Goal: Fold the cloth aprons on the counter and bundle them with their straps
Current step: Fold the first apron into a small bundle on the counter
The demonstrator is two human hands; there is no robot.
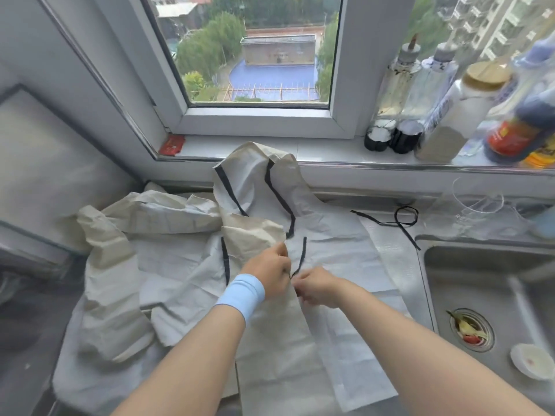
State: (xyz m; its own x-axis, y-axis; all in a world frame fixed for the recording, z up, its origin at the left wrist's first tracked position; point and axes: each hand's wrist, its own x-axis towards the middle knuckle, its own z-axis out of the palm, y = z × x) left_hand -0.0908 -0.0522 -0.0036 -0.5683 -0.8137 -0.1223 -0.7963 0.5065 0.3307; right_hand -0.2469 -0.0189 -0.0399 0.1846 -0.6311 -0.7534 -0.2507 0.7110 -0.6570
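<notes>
- Nearest: both forearms reaching in from the surface's front edge, a pale blue wristband (pixel 241 292) on the left one.
- Left hand (pixel 267 273) closed, fingertips pinching a raised fold of cream cloth; right hand (pixel 315 286) closed too, pinching the lower end of a thin black strap (pixel 301 259).
- Crumpled cream cloth aprons with black trim (pixel 180 265) heaped over the grey surface (pixel 64 382), spilling toward its left edge and reaching its back edge, one bib propped against the white window sill (pixel 330 151).
- Another black strap (pixel 402 220) looped loose near the right edge, just beside the steel sink (pixel 480 295).
- Likely trouble: that loose strap sliding into the sink with its food scraps; overlapping aprons dragging along together; creased fabric folding unevenly.
- Farthest: bottles crowding the sill's right end.
</notes>
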